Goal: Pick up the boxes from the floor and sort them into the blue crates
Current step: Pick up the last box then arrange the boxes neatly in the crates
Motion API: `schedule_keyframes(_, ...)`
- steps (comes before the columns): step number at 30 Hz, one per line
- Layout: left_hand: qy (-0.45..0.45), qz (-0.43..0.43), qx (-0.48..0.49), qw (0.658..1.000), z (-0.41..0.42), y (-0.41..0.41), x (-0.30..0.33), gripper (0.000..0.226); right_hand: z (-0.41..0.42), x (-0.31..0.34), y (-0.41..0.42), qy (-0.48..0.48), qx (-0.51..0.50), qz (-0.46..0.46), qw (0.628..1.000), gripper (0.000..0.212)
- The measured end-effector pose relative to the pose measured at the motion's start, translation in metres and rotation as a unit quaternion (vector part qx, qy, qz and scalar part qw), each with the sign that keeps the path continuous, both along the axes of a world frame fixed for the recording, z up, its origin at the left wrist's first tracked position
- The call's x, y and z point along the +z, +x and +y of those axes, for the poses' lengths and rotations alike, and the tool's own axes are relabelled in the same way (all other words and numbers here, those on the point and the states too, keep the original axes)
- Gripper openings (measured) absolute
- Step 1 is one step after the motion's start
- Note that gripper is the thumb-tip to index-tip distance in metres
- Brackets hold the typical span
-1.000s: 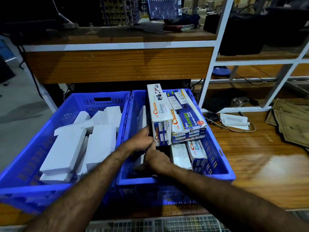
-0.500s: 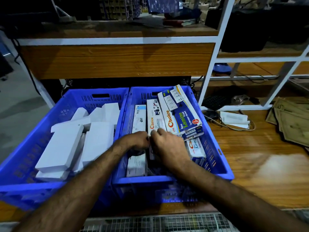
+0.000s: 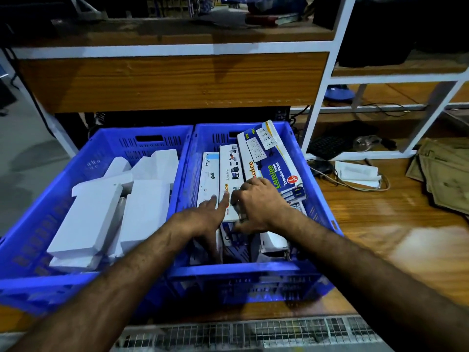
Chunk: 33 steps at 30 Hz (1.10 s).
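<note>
Two blue crates stand side by side on a wooden table. The left crate (image 3: 83,151) holds several plain white boxes (image 3: 94,219). In the right crate (image 3: 241,273) lie printed boxes: a white Viva box (image 3: 209,174), a narrow Choice box (image 3: 231,168) and a blue Lumino extension-socket box (image 3: 274,161) tilted on top. My left hand (image 3: 203,219) lies with straight fingers on the near ends of the Viva and Choice boxes. My right hand (image 3: 261,207) has its fingers bent over the near end of the Choice box, thumb below.
On the wooden table (image 3: 380,224) to the right lie a white device with a cable (image 3: 355,171) and flattened cardboard sheets (image 3: 444,179). A white shelf frame (image 3: 317,110) and a wooden panel rise behind the crates. Wire mesh (image 3: 253,331) runs along the near edge.
The printed boxes, held upright a second ago, now lie down in the right crate. My left hand's fingers have straightened out over them; my right hand stays on the narrow box.
</note>
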<state>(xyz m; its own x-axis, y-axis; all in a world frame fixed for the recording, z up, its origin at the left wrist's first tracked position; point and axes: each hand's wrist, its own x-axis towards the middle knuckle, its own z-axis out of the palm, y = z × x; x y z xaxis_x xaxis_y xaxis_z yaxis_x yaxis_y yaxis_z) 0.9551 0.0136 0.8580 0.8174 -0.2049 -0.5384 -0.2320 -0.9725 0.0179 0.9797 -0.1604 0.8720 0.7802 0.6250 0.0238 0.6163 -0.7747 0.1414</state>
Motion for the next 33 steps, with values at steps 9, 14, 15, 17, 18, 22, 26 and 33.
schedule_keyframes(9, -0.047, -0.063, -0.028, 0.997, 0.003, -0.001, -0.001, 0.166, -0.008, -0.032, 0.011, 0.054, 0.01, -0.101, 0.993, 0.022)
schedule_keyframes(14, -0.061, -0.062, -0.002, 0.996, 0.003, 0.008, 0.0, 0.159, -0.005, -0.028, 0.01, 0.051, 0.015, -0.077, 0.996, 0.026)
schedule_keyframes(15, -0.058, -0.061, 0.001, 0.996, 0.002, 0.008, 0.0, 0.158, -0.007, -0.028, 0.01, 0.056, 0.024, -0.08, 0.995, 0.026)
schedule_keyframes(17, -0.053, -0.058, 0.009, 0.997, 0.002, 0.008, -0.001, 0.157, -0.016, -0.025, 0.007, 0.103, 0.035, -0.09, 0.99, 0.031)
schedule_keyframes(18, -0.059, -0.055, 0.018, 0.997, 0.002, 0.009, -0.002, 0.155, -0.022, -0.021, 0.006, 0.138, 0.034, -0.098, 0.985, 0.036)
schedule_keyframes(22, -0.13, -0.034, 0.095, 0.986, -0.002, 0.02, -0.002, 0.151, -0.047, 0.004, 0.005, 0.234, -0.018, -0.154, 0.96, 0.057)
schedule_keyframes(26, -0.168, -0.092, 0.186, 0.964, -0.031, 0.022, -0.001, 0.134, -0.055, 0.011, 0.008, 0.192, -0.163, -0.115, 0.961, 0.079)
schedule_keyframes(33, -0.155, -0.129, 0.187, 0.962, -0.05, 0.018, 0.0, 0.118, -0.058, 0.005, 0.007, 0.19, -0.245, 0.003, 0.951, 0.104)
